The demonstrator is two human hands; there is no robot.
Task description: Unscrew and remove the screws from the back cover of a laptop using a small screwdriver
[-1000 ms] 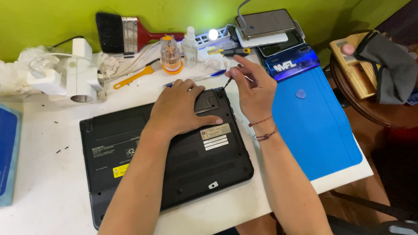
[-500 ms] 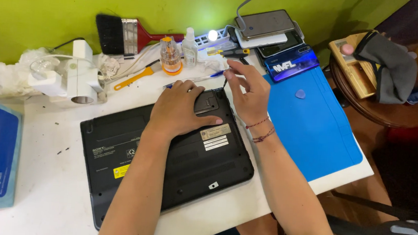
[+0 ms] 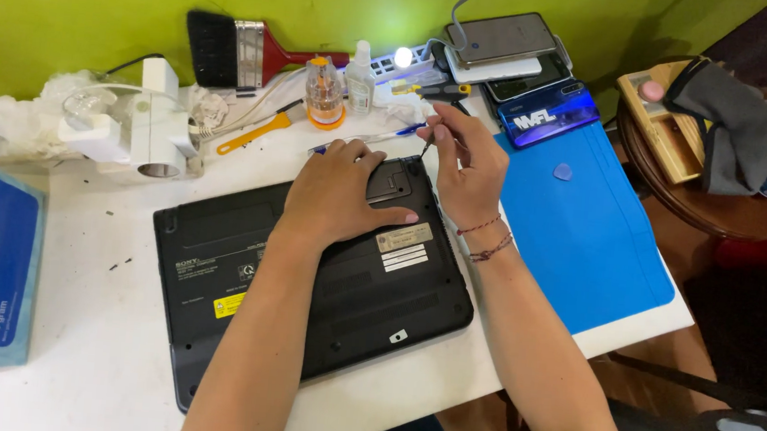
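Here, right hand (image 3: 465,163) pinches screwdriver (image 3: 427,144) over laptop (image 3: 305,282).

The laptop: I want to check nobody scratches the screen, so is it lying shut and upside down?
Yes. The laptop lies shut, underside up: stickers and vents show. The left hand presses on it; the right hand holds a thin tool at its far edge.

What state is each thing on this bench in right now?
Laptop: closed, lying bottom side up.
Left hand: flat on the laptop's base, pressing.
Right hand: pinching a thin screwdriver, tip at the laptop's rear edge.
Small lamp: lit.
Paintbrush: lying flat by the wall.
Phones: stacked, screens dark.
Blue mat: flat, a small pick on it.
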